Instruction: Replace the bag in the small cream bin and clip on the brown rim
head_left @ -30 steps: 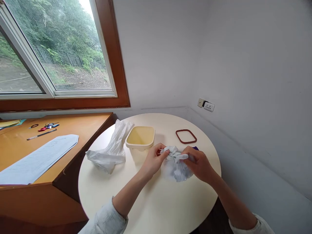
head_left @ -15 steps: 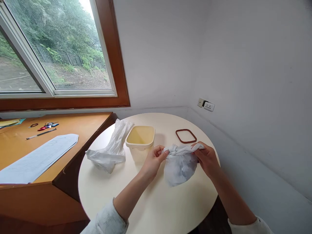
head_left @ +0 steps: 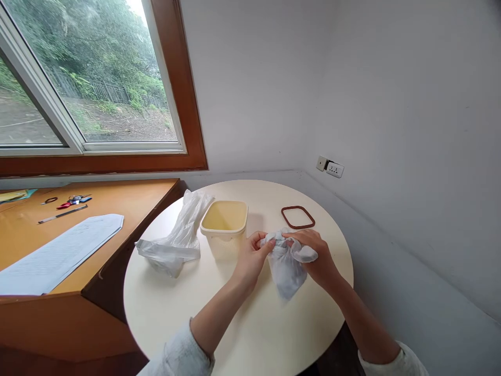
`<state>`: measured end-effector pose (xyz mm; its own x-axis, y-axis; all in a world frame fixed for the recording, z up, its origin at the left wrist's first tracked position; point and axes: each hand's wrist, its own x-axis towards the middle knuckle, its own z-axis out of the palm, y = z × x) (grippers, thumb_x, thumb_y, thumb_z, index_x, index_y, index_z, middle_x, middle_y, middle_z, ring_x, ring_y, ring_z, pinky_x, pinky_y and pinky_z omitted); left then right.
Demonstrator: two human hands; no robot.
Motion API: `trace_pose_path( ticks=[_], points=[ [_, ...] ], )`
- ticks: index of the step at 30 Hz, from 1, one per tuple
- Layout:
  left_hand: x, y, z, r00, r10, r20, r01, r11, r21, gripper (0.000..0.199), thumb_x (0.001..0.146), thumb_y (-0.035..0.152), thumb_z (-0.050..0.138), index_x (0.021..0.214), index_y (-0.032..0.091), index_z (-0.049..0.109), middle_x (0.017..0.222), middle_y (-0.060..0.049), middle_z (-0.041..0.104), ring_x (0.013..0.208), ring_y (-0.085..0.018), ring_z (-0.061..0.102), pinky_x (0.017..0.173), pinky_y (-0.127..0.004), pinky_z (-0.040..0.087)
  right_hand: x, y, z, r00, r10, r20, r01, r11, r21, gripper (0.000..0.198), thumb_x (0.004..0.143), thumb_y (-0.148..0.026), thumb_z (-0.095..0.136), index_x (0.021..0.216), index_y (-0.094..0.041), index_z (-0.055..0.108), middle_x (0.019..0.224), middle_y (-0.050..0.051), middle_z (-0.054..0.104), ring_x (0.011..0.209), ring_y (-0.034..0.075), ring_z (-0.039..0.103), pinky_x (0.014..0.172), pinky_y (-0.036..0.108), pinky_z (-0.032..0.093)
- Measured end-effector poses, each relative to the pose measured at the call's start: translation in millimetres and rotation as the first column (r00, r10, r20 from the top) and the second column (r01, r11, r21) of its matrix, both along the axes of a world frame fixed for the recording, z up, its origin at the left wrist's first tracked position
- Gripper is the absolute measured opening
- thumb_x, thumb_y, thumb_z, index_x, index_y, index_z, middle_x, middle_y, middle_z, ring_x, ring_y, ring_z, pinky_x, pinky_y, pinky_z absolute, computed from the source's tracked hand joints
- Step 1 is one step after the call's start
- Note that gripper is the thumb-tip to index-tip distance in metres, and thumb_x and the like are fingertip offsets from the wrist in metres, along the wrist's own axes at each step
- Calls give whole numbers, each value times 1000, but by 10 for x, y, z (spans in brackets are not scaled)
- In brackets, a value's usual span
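Observation:
A white, filled plastic bag (head_left: pixel 288 274) hangs over the round table, its twisted top gathered between both hands. My left hand (head_left: pixel 252 256) pinches the gathered top on its left side. On the other side my right hand (head_left: pixel 316 257) grips the neck, and a loose end of the bag sticks out over its fingers. The right fingertips are partly hidden by the plastic. Just left of my left hand stands a cream plastic bin (head_left: pixel 225 235). Behind my right hand a brown, rounded-square ring (head_left: pixel 298 226) lies flat on the table.
Another white plastic bag (head_left: pixel 176 245) lies crumpled on the round table (head_left: pixel 176 313), left of the bin. Beside it, a wooden desk (head_left: pixel 148 196) holds papers (head_left: pixel 70 250), a pen (head_left: pixel 62 214) and keys (head_left: pixel 74 201). A wall with a socket (head_left: pixel 335 169) borders the right side.
My right hand has moved left, closer to my left hand. The bag's stretched top is now bunched, with a loose end folded over. The bag's body hangs narrower.

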<state>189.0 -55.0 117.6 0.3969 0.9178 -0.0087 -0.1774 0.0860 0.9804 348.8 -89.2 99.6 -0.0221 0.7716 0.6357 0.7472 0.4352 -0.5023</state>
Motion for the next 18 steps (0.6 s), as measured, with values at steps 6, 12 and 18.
trace_pose_path(
  ticks=[6, 12, 18],
  points=[
    [-23, 17, -40, 980, 4, -198, 30, 985, 169, 8, 68, 17, 50, 65, 18, 43, 61, 5, 42, 60, -10, 38, 56, -22, 28, 11, 56, -9, 990, -112, 83, 97, 981, 170, 17, 83, -19, 47, 82, -20, 64, 75, 2, 69, 66, 16, 58, 72, 35, 41],
    [-32, 6, -70, 979, -32, -203, 76, 974, 213, 8, 70, 17, 49, 67, 18, 42, 62, 5, 41, 62, -10, 38, 57, -23, 29, 51, 98, -28, 977, -213, -28, 215, 961, 175, 18, 83, -20, 47, 83, -22, 65, 77, 2, 69, 73, 18, 58, 61, 29, 46],
    [-3, -46, 5, 999, -34, 29, 33, 999, 42, 11, 65, 14, 55, 65, 17, 44, 60, 5, 46, 62, -10, 41, 60, -21, 29, 69, 188, -128, 976, -208, 59, 182, 937, 298, 16, 84, -18, 47, 84, -20, 62, 74, 2, 68, 67, 16, 58, 69, 33, 44]
  ],
)
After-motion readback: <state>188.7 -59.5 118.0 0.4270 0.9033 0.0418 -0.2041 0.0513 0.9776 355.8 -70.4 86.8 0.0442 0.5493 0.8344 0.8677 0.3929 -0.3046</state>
